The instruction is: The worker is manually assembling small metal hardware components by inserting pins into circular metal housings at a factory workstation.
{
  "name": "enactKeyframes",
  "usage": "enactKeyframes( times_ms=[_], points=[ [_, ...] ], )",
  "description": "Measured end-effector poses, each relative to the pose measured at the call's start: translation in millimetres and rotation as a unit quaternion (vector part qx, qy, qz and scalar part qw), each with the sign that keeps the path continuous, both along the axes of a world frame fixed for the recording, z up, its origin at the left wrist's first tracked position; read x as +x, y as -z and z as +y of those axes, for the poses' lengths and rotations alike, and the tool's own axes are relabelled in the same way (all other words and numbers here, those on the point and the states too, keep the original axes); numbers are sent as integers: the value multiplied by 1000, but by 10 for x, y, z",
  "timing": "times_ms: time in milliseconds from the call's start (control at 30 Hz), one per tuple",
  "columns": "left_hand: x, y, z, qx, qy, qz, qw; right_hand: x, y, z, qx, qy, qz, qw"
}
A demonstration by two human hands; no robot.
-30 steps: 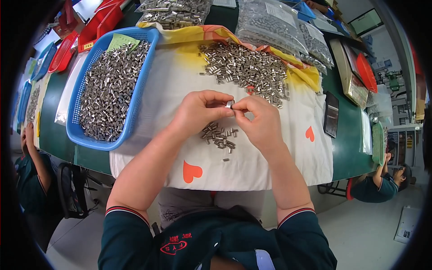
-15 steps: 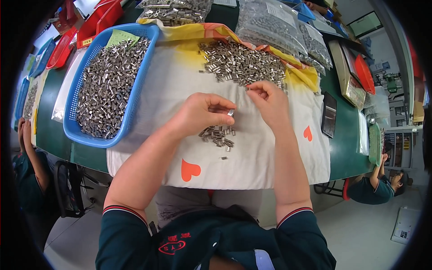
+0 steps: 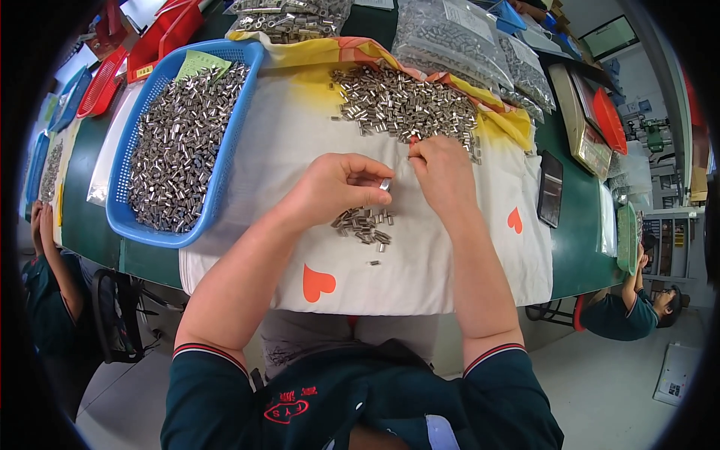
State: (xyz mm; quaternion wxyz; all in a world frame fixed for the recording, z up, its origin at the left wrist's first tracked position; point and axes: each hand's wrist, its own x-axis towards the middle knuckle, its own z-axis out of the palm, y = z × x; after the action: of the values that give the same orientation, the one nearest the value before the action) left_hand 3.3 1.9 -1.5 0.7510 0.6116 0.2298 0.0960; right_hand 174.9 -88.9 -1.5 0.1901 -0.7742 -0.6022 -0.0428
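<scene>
My left hand [image 3: 346, 184] is closed, with a small shiny metal sleeve [image 3: 385, 184] pinched between thumb and fingers. Just beyond it, my right hand [image 3: 441, 174] reaches the near edge of a large pile of metal sleeves [image 3: 405, 105]. Its fingertips are drawn together, and whatever they grip is too small or hidden to make out. Below my left hand lies a smaller heap of metal sleeves [image 3: 365, 223] on the white cloth [image 3: 405, 281], which is printed with red hearts. One sleeve [image 3: 375, 263] rests apart, nearer to me.
A blue basket [image 3: 112, 191] full of sleeves stands at left, with a green slip inside. Clear bags of metal parts [image 3: 450, 37] line the back. On the green table [image 3: 581, 247], a dark phone [image 3: 550, 189] lies right of the cloth. Other people sit at both sides.
My right hand has turned and shifted slightly left, with its fingertips now at the pile's near edge. My left hand stays nearly in place with its sleeve.
</scene>
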Motion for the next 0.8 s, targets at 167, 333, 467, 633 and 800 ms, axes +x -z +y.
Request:
enactKeyframes(
  times_ms=[167,333,467,633,800],
  points=[
    [-4,25,20,-11,2,-9,1000,-49,-19,-9,28,-30,-2,999],
    [-2,33,35,-66,-47,-59,995,-211,-276,-161,35,-46,438,897],
    [-8,33,37,-73,-53,-75,993,-281,-293,-160,49,-73,401,912],
    [-11,41,33,-43,-58,-67,995,-350,-308,-173,61,-84,313,944],
    [-12,24,18,20,-63,-41,997,-403,-246,-152,99,-107,177,973]
  ],
)
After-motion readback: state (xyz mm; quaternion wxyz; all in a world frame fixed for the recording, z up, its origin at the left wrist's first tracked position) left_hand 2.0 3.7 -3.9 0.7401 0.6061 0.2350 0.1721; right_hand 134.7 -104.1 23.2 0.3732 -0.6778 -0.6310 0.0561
